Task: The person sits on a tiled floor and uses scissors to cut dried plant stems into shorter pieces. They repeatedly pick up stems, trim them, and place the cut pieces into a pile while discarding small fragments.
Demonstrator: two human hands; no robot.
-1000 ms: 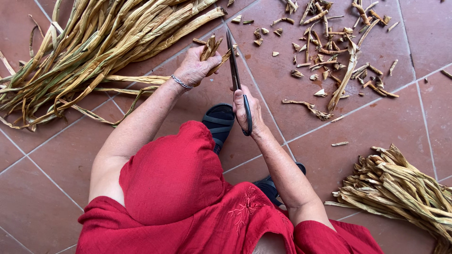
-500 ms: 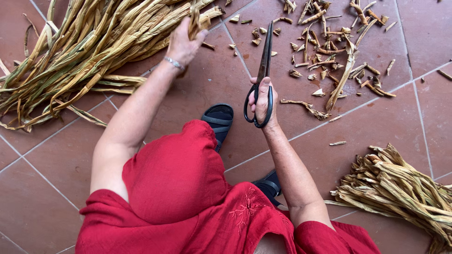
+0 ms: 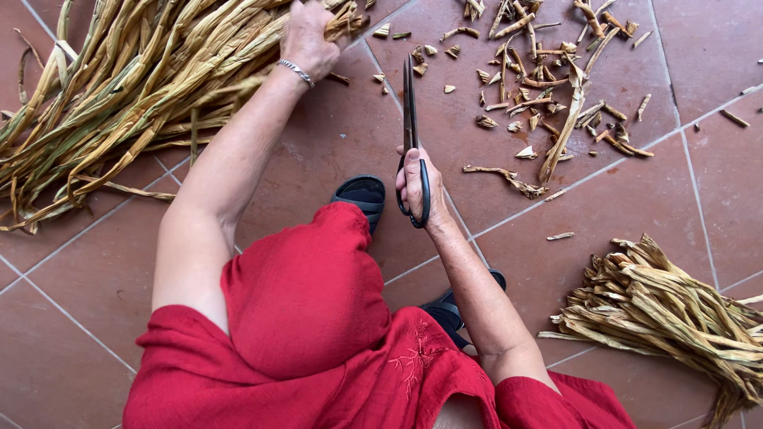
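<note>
Person seated low over a terracotta tiled floor [image 3: 95,318], red garment, both arms extended forward.

Left hand [image 3: 306,36], silver bracelet [image 3: 296,71] at the wrist, reaches to the far edge of the floor in view and is closed around the cut ends of stalks in the big heap of dried, yellow-green plant stalks [image 3: 119,87]. The heap fans out across the far-left corner of the floor.

Right hand [image 3: 413,187] is closed through the loops of a pair of large black scissors [image 3: 411,119]. Blades shut, pointing away from the body, tips clear of the heap and well apart from the left hand.

Short trimmed stalk pieces [image 3: 548,71] scattered over the far-right tiles. A smaller bundle of cut stalks [image 3: 668,310] lies at the near-right edge.

One dark sandal [image 3: 362,193] between the arms, just beside the scissor hand; a second [image 3: 449,310] partly hidden under the right forearm.
</note>
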